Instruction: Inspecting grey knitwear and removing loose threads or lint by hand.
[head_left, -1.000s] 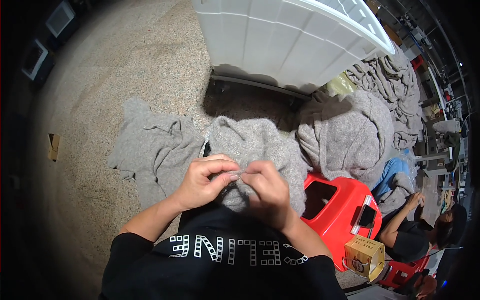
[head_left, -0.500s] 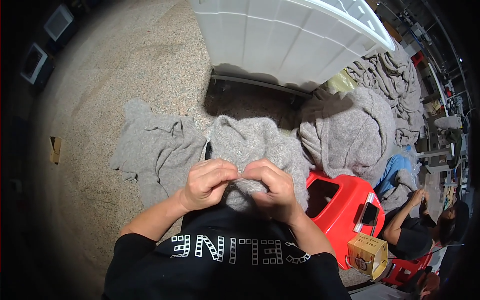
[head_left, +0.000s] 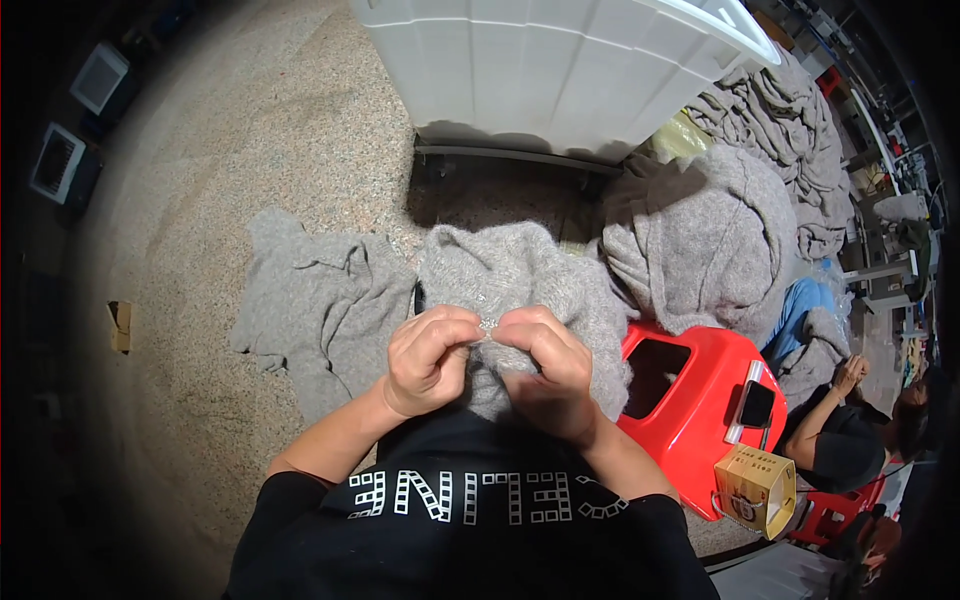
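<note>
A fuzzy light-grey knit garment (head_left: 500,262) lies bunched over my lap. Above it, my left hand (head_left: 432,360) and my right hand (head_left: 548,365) meet with their fingertips nearly touching. Both are closed in a pinch, thumb against bent forefinger, on a small bit of the knit between them. Whether a thread or other small thing is also held there is too fine to make out. To the left, a second grey knit garment (head_left: 310,300) is spread crumpled on the speckled floor.
A large white plastic bin (head_left: 540,80) stands ahead. On the right are a heap of grey knitwear (head_left: 700,240), a red plastic stool (head_left: 690,430) with a phone (head_left: 757,404), and a yellow paper bag (head_left: 755,490). A co-worker (head_left: 835,435) sits beyond. A small cardboard box (head_left: 120,327) lies far left.
My fingertips have drawn slightly apart, both hands still pinching at the knit. The whole view has shifted a little; the garments and stool otherwise keep their places.
</note>
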